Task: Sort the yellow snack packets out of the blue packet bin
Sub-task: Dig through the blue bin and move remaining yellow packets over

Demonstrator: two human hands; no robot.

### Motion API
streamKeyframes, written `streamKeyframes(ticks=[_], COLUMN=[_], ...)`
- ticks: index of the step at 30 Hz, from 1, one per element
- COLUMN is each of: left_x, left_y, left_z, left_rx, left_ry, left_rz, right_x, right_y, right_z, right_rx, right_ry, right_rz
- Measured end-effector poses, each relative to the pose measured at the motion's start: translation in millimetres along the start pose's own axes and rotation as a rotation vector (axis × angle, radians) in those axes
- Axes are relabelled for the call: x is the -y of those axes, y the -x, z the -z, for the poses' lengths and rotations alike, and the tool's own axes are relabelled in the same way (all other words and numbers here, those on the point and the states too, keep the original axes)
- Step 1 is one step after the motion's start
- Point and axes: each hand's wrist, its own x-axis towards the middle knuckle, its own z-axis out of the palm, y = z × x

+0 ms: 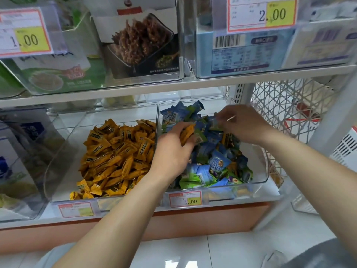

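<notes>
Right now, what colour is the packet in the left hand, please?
The packet is yellow; head view.

Packet bin (pixel 257 171) right of neighbouring bin (pixel 64 146)

The left hand (pixel 172 149) grips a few yellow packets (pixel 187 133) over the clear bin (pixel 258 182) of blue packets (pixel 218 163). To its right and further in, the right hand (pixel 245 123) has its fingertips among the blue packets, but whether it holds one is unclear. Left of the left hand, a neighbouring bin (pixel 63 144) holds a yellow heap (pixel 116 155).
</notes>
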Motion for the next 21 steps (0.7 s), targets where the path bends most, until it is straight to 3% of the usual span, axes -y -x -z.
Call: streamKeyframes(ticks=[3, 6, 21], left_x=[-1.3, -1.7, -1.5], left_y=[4.5, 8.4, 10.7], left_z=[-1.9, -5.3, -1.8], left_rx=[0.057, 0.112, 0.192], left_ry=[-0.007, -0.027, 0.002], left_rz=[-0.016, 0.018, 0.049], right_x=[-6.2, -1.0, -4.9], right_y=[-7.9, -14.7, 3.4], right_z=[-10.9, -24.6, -31.6], right_rx=[0.249, 0.442, 0.495], right_ry=[0.322, 0.312, 0.041], right_rz=[-0.027, -0.076, -0.283])
